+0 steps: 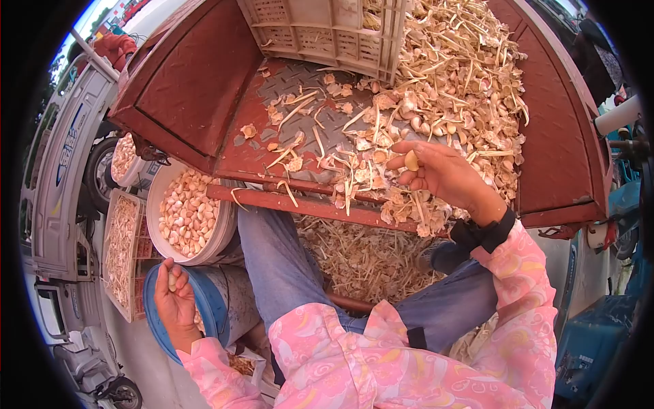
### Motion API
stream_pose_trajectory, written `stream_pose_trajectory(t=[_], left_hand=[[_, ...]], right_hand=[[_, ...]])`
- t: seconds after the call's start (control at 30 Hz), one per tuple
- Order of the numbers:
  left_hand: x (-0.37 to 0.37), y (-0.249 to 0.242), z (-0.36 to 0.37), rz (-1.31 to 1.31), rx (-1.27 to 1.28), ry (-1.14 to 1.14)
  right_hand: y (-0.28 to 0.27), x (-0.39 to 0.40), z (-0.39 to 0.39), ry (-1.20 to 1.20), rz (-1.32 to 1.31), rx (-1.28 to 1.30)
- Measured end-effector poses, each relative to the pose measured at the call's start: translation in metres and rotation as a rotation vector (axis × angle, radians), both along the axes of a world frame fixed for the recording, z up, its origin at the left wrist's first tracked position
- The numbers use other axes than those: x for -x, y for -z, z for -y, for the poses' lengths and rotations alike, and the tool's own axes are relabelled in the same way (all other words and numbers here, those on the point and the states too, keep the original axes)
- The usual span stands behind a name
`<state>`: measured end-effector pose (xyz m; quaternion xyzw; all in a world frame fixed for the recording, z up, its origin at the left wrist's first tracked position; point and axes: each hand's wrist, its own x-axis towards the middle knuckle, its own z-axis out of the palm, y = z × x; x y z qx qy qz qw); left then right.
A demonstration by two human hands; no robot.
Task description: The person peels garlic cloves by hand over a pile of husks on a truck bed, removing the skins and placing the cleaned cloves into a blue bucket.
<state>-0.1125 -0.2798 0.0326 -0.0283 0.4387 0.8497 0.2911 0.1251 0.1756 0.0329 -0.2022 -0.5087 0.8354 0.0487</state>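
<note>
My right hand (439,172) is above the front edge of the red cart bed (235,160), holding a garlic clove (411,161) between thumb and fingers. Beneath and behind it lies a heap of garlic cloves, dry skins and stalks (456,82). On the left, my left hand (176,300) is over the rim of a blue bucket (216,300), its fingers curled around a garlic clove (172,281). A white bucket full of peeled-apart cloves (187,215) stands just beyond that hand.
A pale plastic crate (327,34) rests tilted in the cart. Another crate (121,252) and a white tub (125,160) hold garlic at the left. Skins and stalks (368,259) cover the ground between my legs. A grey vehicle (65,150) stands far left.
</note>
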Motion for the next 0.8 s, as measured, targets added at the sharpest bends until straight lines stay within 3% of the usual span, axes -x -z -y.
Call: stream_pose_trajectory(t=[0.03,0.13,0.27,0.33,0.4,0.43,0.5,0.53,0.6,0.67,0.73,0.8], left_hand=[[0.010,0.009,0.038,-0.081,0.100,-0.059],[0.008,0.037,0.089,-0.136,1.100,-0.252],[-0.005,0.066,0.085,-0.608,1.322,-0.247],[-0.034,0.024,0.006,-0.414,0.806,-0.156],[-0.065,0.001,-0.069,-0.251,0.275,0.237],[-0.081,0.002,-0.105,-0.123,0.128,0.427],[-0.108,0.017,-0.169,0.268,-0.126,0.704],[-0.117,0.030,-0.194,0.413,-0.255,0.817],[-0.136,0.042,-0.225,0.559,-0.285,0.748],[-0.137,0.045,-0.238,0.537,-0.221,0.749],[-0.133,0.033,-0.239,0.492,-0.155,0.760],[-0.126,0.025,-0.228,0.476,-0.151,0.700]], right_hand=[[0.001,0.002,0.001,-0.017,-0.008,0.047],[-0.003,0.007,0.013,-0.027,0.024,-0.088],[0.007,0.008,0.029,-0.123,-0.174,-0.614],[0.007,0.012,0.043,-0.137,-0.168,-0.817],[-0.001,0.014,0.056,-0.172,-0.240,-1.082],[-0.007,0.015,0.065,-0.216,-0.301,-1.240],[-0.010,0.011,0.084,-0.375,-0.242,-1.336],[-0.014,0.006,0.081,-0.345,-0.253,-1.363],[-0.020,0.002,0.077,-0.303,-0.287,-1.402],[-0.015,-0.006,0.035,0.064,-0.191,-1.351],[-0.013,-0.020,-0.026,0.291,0.060,-1.572],[0.003,-0.035,-0.079,0.204,0.350,-1.815]])
